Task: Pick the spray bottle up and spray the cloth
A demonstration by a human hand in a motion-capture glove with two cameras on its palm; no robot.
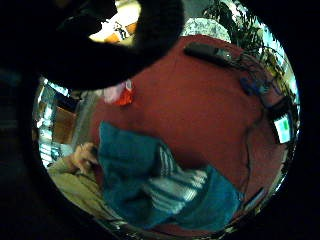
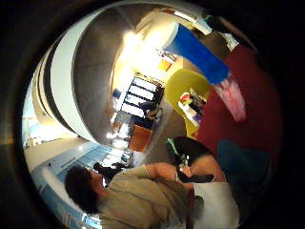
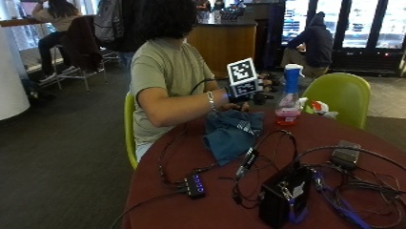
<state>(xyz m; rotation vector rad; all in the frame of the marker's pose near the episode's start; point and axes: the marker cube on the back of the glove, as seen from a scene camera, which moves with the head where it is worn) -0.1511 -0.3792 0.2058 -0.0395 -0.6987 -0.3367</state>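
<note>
- Behind you is a busy café-like room; you sit at a round table [image 3: 190, 162] with a dark red top.
- Your gloved right hand [image 3: 254, 98] hovers above the table, just beside the spray bottle; whether its fingers are curled or straight cannot be told.
- That spray bottle [image 3: 290, 95], blue on top and pink below, stands upright near the table's far edge.
- Your blue cloth [image 3: 229, 133] lies crumpled below the hand.
- Cables [image 3: 355, 186] and a black box [image 3: 282, 195] lie nearby.
</note>
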